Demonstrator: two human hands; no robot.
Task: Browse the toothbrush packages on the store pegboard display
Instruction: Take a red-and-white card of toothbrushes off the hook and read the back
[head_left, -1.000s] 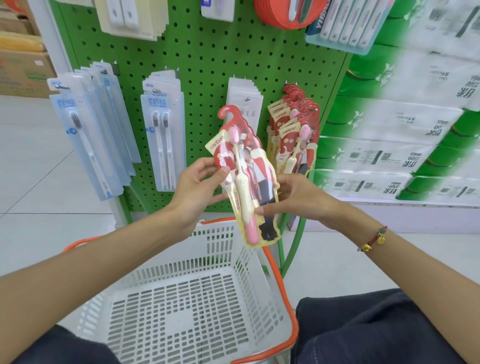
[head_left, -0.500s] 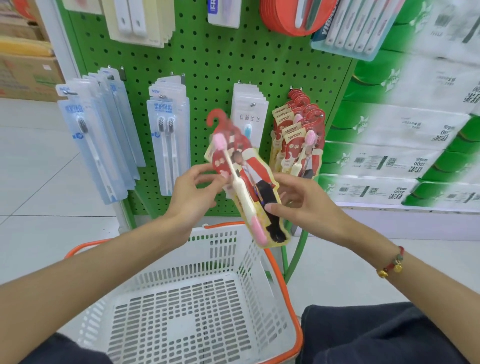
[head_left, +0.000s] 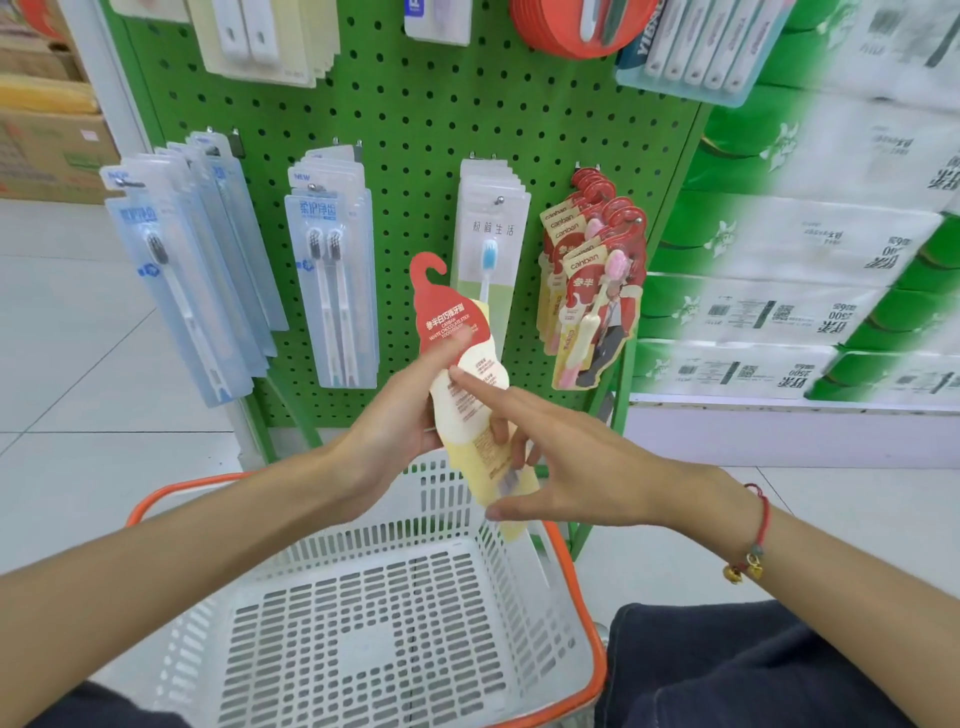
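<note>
My left hand (head_left: 402, 415) grips a red and cream toothbrush package (head_left: 457, 358) by its left edge, thumb across the printed back, which now faces me. My right hand (head_left: 566, 478) is beside it with fingers spread and straight; its index fingertip touches the card's back and the other fingers lie behind the lower part. More of the same red packages (head_left: 592, 291) hang on the green pegboard (head_left: 426, 124) at the right, beside a white single-brush pack (head_left: 491, 249) and blue twin-brush packs (head_left: 332, 291).
A white plastic basket with an orange rim (head_left: 597, 670) sits below my hands against my knees. Clear blue packs (head_left: 192, 270) hang at the pegboard's left edge. Stacked green and white tissue packs (head_left: 800, 249) fill the right. Cardboard boxes (head_left: 47, 130) stand far left.
The package has been turned over, from its toothbrush front to its printed back. My right hand has let go of its edge and opened, index finger now on the card.
</note>
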